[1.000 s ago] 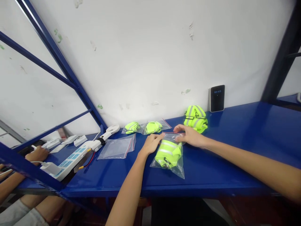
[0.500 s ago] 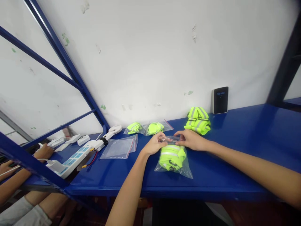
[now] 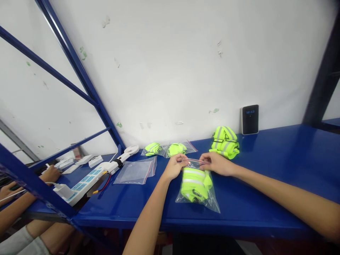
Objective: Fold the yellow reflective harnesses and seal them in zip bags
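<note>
A clear zip-lock bag [image 3: 212, 203] lies before me with a folded neon-yellow reflective vest [image 3: 195, 187] inside it. My left hand [image 3: 175, 166] pinches the left end of the bag's red-lined top edge. At the other end of that edge, my right hand [image 3: 219, 163] is closed on the plastic between thumb and fingers. The edge is stretched straight between both hands, and the vest sits below it. Just beyond my right hand stands a loose stack of folded reflective vests [image 3: 225, 142] outside any bag.
Two bagged vests [image 3: 153, 148] [image 3: 177, 148] lie by the wall. Flat zip-lock bags [image 3: 134, 171], a white handheld fan [image 3: 130, 150] and a power strip [image 3: 86, 180] are to the left. A black-faced clock device [image 3: 250, 119] leans at the back. Another person's hand [image 3: 51, 174] is beyond the blue frame.
Both hands keep hold of the bag's top edge, which now looks straighter and tauter, with its red line showing. The whole scene sits slightly lower because the camera tilted.
</note>
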`<move>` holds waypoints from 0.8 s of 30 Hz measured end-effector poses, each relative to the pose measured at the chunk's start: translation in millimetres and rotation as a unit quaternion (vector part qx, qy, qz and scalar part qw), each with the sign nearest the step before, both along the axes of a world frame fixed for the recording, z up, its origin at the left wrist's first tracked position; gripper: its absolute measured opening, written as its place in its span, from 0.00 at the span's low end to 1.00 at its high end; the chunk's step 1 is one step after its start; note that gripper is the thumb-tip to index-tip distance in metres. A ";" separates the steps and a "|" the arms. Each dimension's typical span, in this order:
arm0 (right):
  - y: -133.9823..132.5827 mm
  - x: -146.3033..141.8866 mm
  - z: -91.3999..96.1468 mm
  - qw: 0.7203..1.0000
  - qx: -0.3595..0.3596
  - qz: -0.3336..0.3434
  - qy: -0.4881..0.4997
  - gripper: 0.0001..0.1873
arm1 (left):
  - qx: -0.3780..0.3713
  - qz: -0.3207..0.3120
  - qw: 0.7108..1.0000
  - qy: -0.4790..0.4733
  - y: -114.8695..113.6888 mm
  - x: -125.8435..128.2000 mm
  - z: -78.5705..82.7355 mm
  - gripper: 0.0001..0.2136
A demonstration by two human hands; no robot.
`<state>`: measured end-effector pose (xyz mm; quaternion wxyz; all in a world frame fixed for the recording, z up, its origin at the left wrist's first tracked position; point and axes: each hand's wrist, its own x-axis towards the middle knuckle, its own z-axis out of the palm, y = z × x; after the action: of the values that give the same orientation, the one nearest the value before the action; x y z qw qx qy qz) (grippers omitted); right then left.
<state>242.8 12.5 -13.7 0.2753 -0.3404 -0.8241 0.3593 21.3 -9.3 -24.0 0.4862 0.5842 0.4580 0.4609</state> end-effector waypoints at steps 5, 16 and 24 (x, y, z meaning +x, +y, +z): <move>-8.1 -2.9 4.9 0.999 0.018 0.000 0.029 0.19 | -0.027 -0.003 1.000 -0.006 -5.7 11.3 5.4 0.13; -6.3 -1.4 2.9 0.995 0.088 -0.033 -0.034 0.12 | -0.013 -0.016 0.999 0.040 -0.4 4.9 -1.1 0.15; -4.8 0.9 2.5 0.996 0.069 -0.053 -0.033 0.13 | 0.042 -0.024 0.987 0.153 0.4 1.4 -2.4 0.14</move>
<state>243.7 7.7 -11.2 0.2899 -0.3753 -0.8364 0.2749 22.7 -9.0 -26.4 0.3964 0.6783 0.4933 0.3734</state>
